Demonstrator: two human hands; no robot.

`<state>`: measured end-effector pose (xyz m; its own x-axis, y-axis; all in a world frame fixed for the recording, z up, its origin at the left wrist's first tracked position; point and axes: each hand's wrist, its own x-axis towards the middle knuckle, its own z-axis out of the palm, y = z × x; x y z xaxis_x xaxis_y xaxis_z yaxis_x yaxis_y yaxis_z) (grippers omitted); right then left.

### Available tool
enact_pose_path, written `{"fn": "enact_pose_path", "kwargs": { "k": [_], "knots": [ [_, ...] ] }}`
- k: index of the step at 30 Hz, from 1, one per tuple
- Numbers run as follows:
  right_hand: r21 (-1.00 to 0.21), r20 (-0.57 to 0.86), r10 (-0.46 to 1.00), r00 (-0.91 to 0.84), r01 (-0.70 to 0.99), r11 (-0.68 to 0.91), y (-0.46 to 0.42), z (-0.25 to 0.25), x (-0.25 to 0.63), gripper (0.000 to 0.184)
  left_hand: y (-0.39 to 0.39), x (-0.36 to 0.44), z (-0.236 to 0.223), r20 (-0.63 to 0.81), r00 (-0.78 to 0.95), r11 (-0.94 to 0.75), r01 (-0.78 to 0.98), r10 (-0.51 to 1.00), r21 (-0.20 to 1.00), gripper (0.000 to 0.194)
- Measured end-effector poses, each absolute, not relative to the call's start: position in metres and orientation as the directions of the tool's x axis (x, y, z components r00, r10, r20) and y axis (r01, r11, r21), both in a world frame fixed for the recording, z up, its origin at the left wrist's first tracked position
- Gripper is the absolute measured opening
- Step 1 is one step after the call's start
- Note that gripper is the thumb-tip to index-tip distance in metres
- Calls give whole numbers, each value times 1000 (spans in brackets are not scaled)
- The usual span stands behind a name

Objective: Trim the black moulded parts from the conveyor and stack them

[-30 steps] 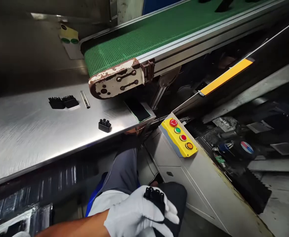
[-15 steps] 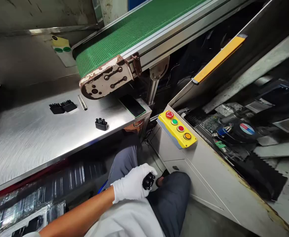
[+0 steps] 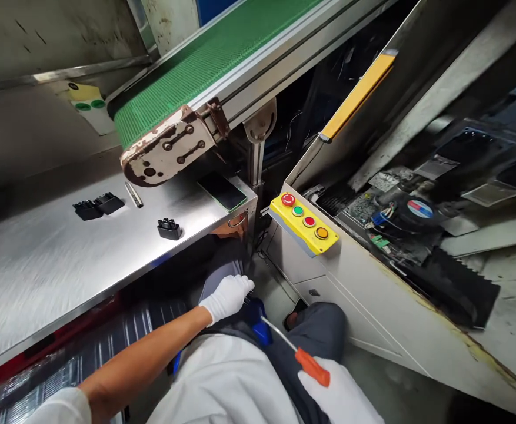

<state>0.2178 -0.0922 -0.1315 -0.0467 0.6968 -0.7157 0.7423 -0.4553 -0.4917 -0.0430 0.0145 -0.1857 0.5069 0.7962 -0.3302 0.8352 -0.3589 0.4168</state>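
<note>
Right hand point(image 3: 339, 391), white-gloved, grips orange-handled screwdriver point(image 3: 312, 366), steel shaft angled up-left, tip near left hand point(image 3: 226, 297). Left also white-gloved, fingers curled; anything held not visible.

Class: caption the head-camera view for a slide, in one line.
Gloved right hand grips an orange-handled screwdriver below a stainless steel table.

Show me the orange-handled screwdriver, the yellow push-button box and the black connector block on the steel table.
Orange-handled screwdriver point(image 3: 312, 366): head view, on the orange handle.
Yellow push-button box point(image 3: 299, 224): head view, on its yellow face.
Black connector block point(image 3: 169, 230): head view, on its body.
</note>
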Motion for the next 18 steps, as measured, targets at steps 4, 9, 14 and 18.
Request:
{"fn": "enact_pose_path", "kwargs": {
  "k": [4, 9, 14, 18],
  "knots": [
    [-497, -700, 712, -58, 755, -427, -71, -121, 206, 20, 18, -44, -193, -301, 552, -380, 794, 778, 474, 26],
    [-526, -679, 728, -92, 753, -395, -61, -129, 203, 18, 18, -45, -200, -279, 526, -311, 770, 803, 557, 29],
    [-529, -698, 707, -113, 747, -403, -56, -134, 208, 21, 17, -49, -214, -252, 444, -178, 723, 860, 667, 34],
    [-550, -695, 703, -152, 742, -384, -53, -131, 208, 20, 19, -51, -222, -218, 372, -72, 628, 902, 775, 31]
  ]
}}
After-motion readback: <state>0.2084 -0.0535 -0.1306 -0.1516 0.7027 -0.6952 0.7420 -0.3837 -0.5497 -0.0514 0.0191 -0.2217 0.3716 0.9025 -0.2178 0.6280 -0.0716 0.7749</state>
